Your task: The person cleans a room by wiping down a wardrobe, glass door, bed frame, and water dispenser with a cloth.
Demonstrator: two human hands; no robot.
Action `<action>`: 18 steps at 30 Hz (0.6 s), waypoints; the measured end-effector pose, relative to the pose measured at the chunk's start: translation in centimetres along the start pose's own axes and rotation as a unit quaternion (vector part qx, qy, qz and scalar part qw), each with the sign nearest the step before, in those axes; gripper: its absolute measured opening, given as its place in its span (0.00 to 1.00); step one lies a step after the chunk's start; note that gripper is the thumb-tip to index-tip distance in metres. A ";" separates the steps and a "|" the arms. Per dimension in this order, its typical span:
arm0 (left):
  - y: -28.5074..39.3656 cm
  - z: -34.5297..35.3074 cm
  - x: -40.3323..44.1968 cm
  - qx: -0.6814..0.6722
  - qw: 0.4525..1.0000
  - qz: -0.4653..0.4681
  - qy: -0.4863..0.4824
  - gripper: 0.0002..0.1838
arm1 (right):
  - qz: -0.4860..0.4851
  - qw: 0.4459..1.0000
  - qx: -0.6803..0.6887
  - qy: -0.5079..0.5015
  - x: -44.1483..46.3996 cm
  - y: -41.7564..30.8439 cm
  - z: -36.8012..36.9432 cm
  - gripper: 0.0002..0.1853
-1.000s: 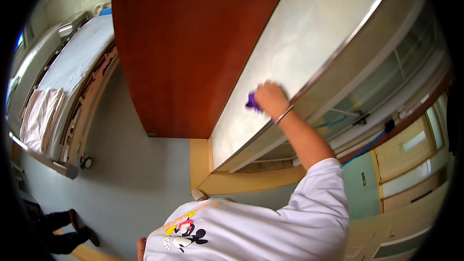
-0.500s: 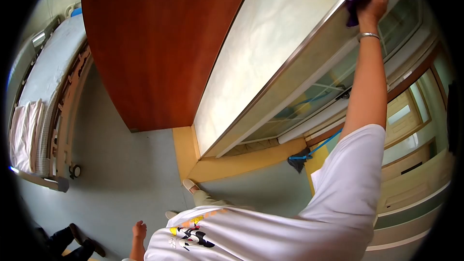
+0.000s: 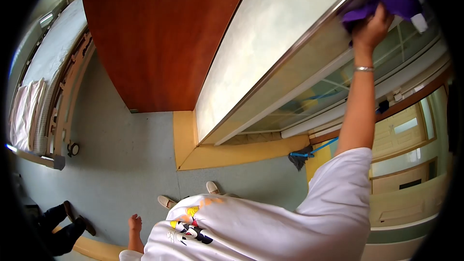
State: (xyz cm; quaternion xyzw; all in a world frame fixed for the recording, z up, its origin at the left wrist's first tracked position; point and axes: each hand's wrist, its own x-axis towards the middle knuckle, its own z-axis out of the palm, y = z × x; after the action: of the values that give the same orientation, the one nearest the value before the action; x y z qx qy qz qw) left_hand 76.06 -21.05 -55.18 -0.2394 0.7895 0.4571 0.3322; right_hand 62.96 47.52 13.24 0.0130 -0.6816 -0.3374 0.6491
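Observation:
A purple cloth [image 3: 360, 15] is gripped in my raised right hand [image 3: 372, 30] at the upper right. The cloth lies against the pale wall face [image 3: 290, 84] just past the metal corner strip [image 3: 309, 33], and part of it hangs loose to the right. A silver bracelet circles that wrist. Down at the lower left, my left hand [image 3: 135, 222] hangs beside my white shirt, with loosely bent fingers and nothing visible in them. It is apart from any surface.
A bed [image 3: 50, 67] on wheels stands at the left. A reddish-brown wood panel [image 3: 164, 38] adjoins the pale wall. A mop [image 3: 298, 159] with a blue handle leans near the doorway. Another person's legs [image 3: 65, 222] are at the lower left. Yellow trim [image 3: 232, 157] borders the floor.
My right hand has moved with the cloth from the metal corner strip down onto the side wall face. My feet and view have shifted a little; the left hand still hangs.

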 end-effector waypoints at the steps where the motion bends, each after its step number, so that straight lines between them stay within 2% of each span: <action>1: 0.4 0.8 -0.9 -0.002 1.000 0.000 0.007 0.15 | -0.017 1.000 0.012 0.008 -1.6 -0.5 -0.1 0.20; 4: 3.0 2.6 -2.3 -0.011 1.000 -0.024 0.008 0.12 | -0.010 0.995 0.094 0.019 -6.3 -2.4 -0.7 0.15; 6: 7.1 3.5 -1.1 -0.158 0.982 -0.036 -0.092 0.08 | 0.040 0.983 0.179 0.007 -10.8 -2.5 0.1 0.12; 7: 12.5 4.1 -2.4 -0.066 0.991 0.078 -0.086 0.04 | 0.066 0.977 0.204 -0.005 -11.5 -3.6 -0.6 0.12; 8: 12.6 4.3 2.7 -0.020 0.962 0.261 -0.074 0.07 | 0.093 0.968 0.232 -0.017 -12.1 -5.0 -1.5 0.13; 10: 27.8 5.9 -2.2 0.116 0.917 0.378 0.055 0.11 | 0.053 0.964 0.258 -0.028 -14.9 -6.5 -2.0 0.14; 12: 40.7 8.2 -8.2 0.195 0.818 0.515 0.169 0.17 | 0.032 0.954 0.291 -0.066 -16.6 -7.8 -3.2 0.12; 13: 46.1 9.8 -11.3 -0.121 0.848 0.515 -0.006 0.20 | 0.015 0.950 0.299 -0.092 -18.2 -8.5 -3.4 0.12; 14: 52.2 11.7 -18.9 0.021 0.824 0.560 0.090 0.22 | -0.003 0.944 0.308 -0.118 -19.8 -9.0 -3.4 0.12; 15: 55.8 12.5 -20.7 -0.011 0.781 0.619 0.074 0.26 | -0.015 0.937 0.329 -0.118 -20.9 -9.4 -3.9 0.12; 16: 59.2 13.8 -25.0 0.012 0.752 0.648 0.118 0.28 | -0.027 0.929 0.351 -0.117 -21.9 -9.7 -4.4 0.13; 17: 62.0 14.7 -27.5 0.011 0.687 0.712 0.146 0.29 | -0.057 0.926 0.348 -0.132 -22.7 -9.7 -4.7 0.14; 18: 64.5 15.8 -30.4 -0.017 0.656 0.741 0.141 0.29 | -0.054 0.925 0.354 -0.124 -23.5 -9.9 -4.9 0.14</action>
State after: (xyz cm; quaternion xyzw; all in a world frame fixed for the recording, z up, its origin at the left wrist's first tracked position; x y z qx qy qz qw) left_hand 57.15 25.27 -1.96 0.3578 0.7344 0.5264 -0.2358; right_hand 66.89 48.42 -12.40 0.2367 -0.8303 -0.1074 0.4931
